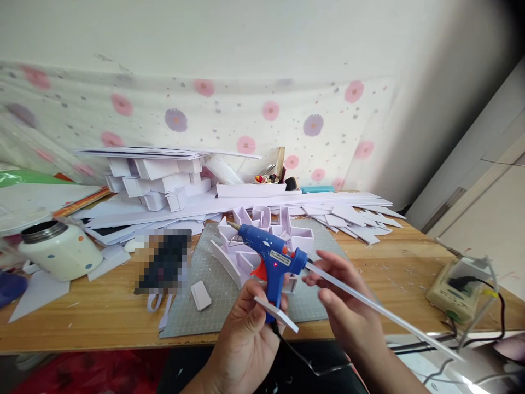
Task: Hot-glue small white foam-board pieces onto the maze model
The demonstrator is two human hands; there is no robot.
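At the far left of a wooden counter [102, 317] stands a squat white jar [61, 253] with coloured dots and a dark metal rim. Just right of it, flat white sheets [135, 216] spread across the counter, and behind them sits a stack of folded white card pieces [158, 180] against a wall cloth [262, 109] printed with pink and purple flowers. A blurred dark object [164, 262] lies near the left edge of a grey cutting mat [205, 306], with a small white card scrap [200, 295] on the mat beside it.

On the middle of the mat rests a white card model [262, 238] made of small open compartments. Above it, the left hand [246, 334] is closed around the grip of a blue glue gun [270, 257], nozzle pointing up and to the left, a red light showing on its side. The same hand also pinches a small white card strip [276, 313] against the grip. A dark cord [303, 361] trails down from the gun.

Just to the right, the right hand [348, 306] holds a long clear glue stick [385, 312] in its fingertips, its near end entering the back of the gun, its far end slanting down to the right.

Further back lie scattered white offcuts [361, 219]. At the far right edge of the counter sits a pale power strip [455, 293] with a black plug in it.
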